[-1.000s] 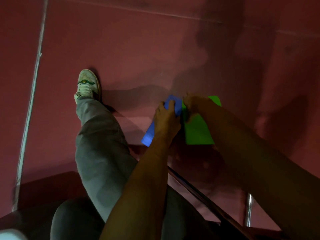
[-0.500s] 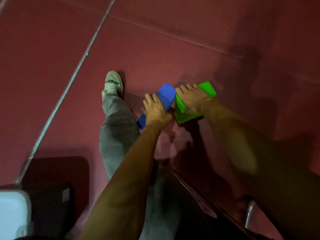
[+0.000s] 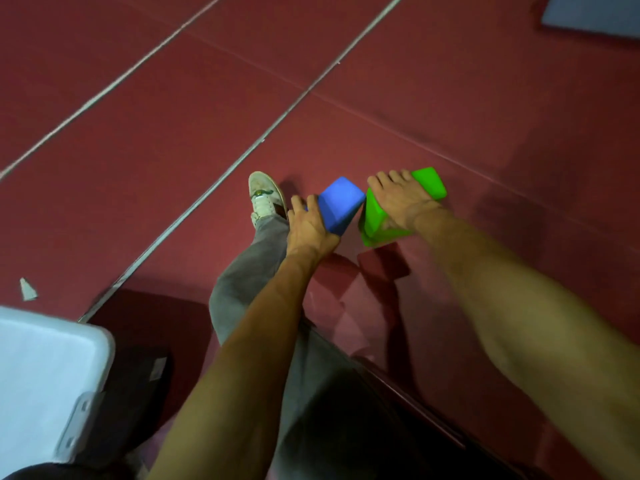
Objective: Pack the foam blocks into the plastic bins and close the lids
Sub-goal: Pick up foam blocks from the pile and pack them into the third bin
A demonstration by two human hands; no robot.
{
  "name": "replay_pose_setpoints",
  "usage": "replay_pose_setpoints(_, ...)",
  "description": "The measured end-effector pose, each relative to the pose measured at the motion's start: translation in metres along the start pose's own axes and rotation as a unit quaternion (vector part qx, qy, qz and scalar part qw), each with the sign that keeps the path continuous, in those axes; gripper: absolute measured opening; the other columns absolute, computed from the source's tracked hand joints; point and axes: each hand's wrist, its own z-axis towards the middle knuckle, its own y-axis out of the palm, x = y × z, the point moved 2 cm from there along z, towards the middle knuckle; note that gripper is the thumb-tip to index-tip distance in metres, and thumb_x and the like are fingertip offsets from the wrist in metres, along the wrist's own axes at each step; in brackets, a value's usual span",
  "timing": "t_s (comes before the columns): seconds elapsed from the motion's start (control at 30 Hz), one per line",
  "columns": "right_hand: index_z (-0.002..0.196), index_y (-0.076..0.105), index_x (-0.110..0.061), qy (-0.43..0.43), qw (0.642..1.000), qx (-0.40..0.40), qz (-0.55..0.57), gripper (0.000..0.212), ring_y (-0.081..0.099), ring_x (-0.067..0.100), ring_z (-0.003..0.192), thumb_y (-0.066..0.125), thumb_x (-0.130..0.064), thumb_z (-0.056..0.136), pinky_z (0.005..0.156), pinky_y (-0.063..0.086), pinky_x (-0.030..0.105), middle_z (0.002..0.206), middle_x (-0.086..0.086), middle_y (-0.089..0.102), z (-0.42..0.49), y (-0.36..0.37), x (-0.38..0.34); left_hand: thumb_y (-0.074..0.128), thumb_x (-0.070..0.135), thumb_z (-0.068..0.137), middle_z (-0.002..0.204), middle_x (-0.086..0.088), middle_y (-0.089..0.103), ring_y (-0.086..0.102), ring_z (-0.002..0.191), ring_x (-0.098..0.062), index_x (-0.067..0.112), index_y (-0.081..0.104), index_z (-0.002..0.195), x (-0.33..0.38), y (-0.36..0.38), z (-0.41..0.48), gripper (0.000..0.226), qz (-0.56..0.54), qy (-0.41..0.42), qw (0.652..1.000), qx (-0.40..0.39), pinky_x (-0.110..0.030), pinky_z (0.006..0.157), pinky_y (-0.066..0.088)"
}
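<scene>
My left hand [image 3: 310, 226] grips a blue foam block [image 3: 341, 202] from its left side, holding it tilted above the red floor. Just to the right, my right hand [image 3: 398, 199] is clamped over the top of a green foam block [image 3: 429, 183], also lifted and tilted. The two blocks hang side by side, a small gap between them. A pale plastic bin lid [image 3: 41, 368] shows at the lower left corner, with a dark bin body [image 3: 138, 372] beside it.
My leg in grey trousers and a white shoe [image 3: 265, 197] stretch forward left of the blocks. Metal strips [image 3: 221, 176] cross the red floor diagonally. A grey-blue mat [image 3: 595, 13] lies at the top right. A small pale scrap [image 3: 27, 289] rests at left.
Both hands have raised the blocks off the floor and tilted them. The view has swung, so the pale bin lid has come into sight at the lower left.
</scene>
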Motion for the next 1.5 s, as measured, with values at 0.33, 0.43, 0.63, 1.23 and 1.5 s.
replay_pose_setpoints(0.33, 0.144, 0.027, -0.007, -0.058, 0.995, 0.061, -0.051, 0.111, 0.049, 0.032, 0.118, 0.087, -0.048, 0.059, 0.100, 0.037, 0.045, 0.132, 0.010, 0.046, 0.035, -0.120, -0.050, 0.068, 0.014, 0.062, 0.121, -0.015, 0.041, 0.049, 0.095, -0.040, 0.010, 0.050, 0.126, -0.055, -0.097, -0.007, 0.066, 0.003, 0.017, 0.995, 0.096, -0.046, 0.079, 0.042)
replay_pose_setpoints(0.43, 0.140, 0.030, -0.008, -0.081, 0.992, 0.081, -0.062, 0.112, 0.051, 0.032, 0.114, 0.088, -0.050, 0.055, 0.096, 0.039, 0.045, 0.128, 0.009, 0.049, 0.047, -0.154, -0.077, 0.073, 0.019, 0.067, 0.121, -0.013, 0.040, 0.045, 0.096, -0.037, 0.013, 0.048, 0.126, -0.071, -0.136, -0.014, 0.064, 0.020, 0.031, 0.990, 0.139, -0.045, 0.075, 0.040)
replay_pose_setpoints(0.63, 0.139, 0.032, -0.008, -0.166, 0.973, 0.130, -0.093, 0.112, 0.053, 0.032, 0.114, 0.088, -0.053, 0.054, 0.095, 0.043, 0.046, 0.126, 0.010, 0.050, 0.073, -0.232, -0.163, 0.069, 0.015, 0.069, 0.122, -0.011, 0.038, 0.042, 0.098, -0.035, 0.013, 0.047, 0.127, -0.136, -0.226, -0.051, 0.062, -0.007, -0.012, 0.974, 0.225, -0.046, 0.075, 0.043)
replay_pose_setpoints(1.23, 0.127, 0.042, -0.011, -0.528, 0.793, 0.280, -0.115, 0.084, 0.056, 0.031, 0.099, 0.081, -0.038, 0.058, 0.080, 0.041, 0.042, 0.112, 0.008, 0.055, -0.043, -0.380, -0.619, 0.067, 0.008, 0.062, 0.120, -0.003, 0.049, 0.044, 0.097, -0.025, 0.016, 0.053, 0.127, -0.387, -0.380, -0.450, 0.067, 0.057, -0.321, 0.870, 0.370, -0.042, 0.078, 0.048)
replay_pose_setpoints(1.5, 0.125, 0.041, -0.013, -0.653, 0.689, 0.292, -0.121, 0.083, 0.056, 0.030, 0.099, 0.081, -0.043, 0.058, 0.080, 0.041, 0.042, 0.111, 0.007, 0.055, -0.186, -0.374, -0.763, 0.056, 0.017, 0.056, 0.115, 0.004, 0.047, 0.050, 0.099, -0.027, 0.025, 0.052, 0.121, -0.390, -0.349, -0.647, 0.065, 0.054, -0.466, 0.781, 0.413, -0.046, 0.075, 0.053)
